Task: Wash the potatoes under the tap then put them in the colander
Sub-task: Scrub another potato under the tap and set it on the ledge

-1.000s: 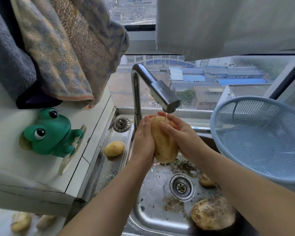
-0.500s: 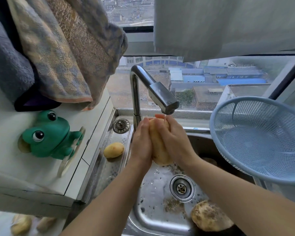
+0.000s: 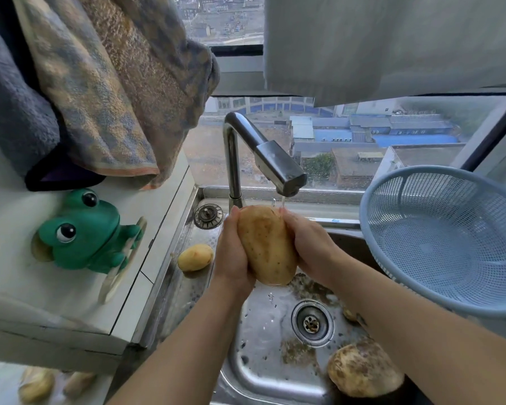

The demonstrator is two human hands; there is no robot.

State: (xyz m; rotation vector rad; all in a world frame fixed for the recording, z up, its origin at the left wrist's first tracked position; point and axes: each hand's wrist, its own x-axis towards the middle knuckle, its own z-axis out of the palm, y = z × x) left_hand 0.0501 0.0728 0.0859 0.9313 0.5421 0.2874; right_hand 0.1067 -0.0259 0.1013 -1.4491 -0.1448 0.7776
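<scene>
Holding the potato (image 3: 266, 247) above the sink (image 3: 263, 361), left hand (image 3: 231, 252) curled round its 9 o'clock flank, right hand (image 3: 310, 247) round its 3 o'clock flank. Top end just under the tap (image 3: 278, 168) and its thin trickle. Long, tan, dark-flecked, nearly upright.

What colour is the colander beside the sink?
Pale blue colander, seen in the head view.

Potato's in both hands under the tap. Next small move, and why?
Probably roll the potato so its speckled near face comes under the water. The left hand and right hand both grip it, but the thin trickle from the tap lands only on its top end, and dark specks show on the skin. The colander can wait.
</scene>
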